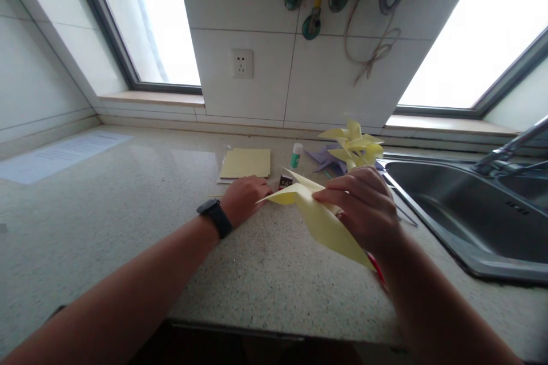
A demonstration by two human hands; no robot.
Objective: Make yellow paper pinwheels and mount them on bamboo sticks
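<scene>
Right hand pinches pale-yellow folded paper sheet; squeezing could crease it. Left hand: grip unclear; small black box beside it could topple if nudged.

folded sheet of matt paper — smooth, stone-like counter — shiny metal sink

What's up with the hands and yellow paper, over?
Right hand pinching bent yellow paper. Left hand near small dark box, grip unclear. White-capped tube standing beyond, clear of both hands.
</scene>
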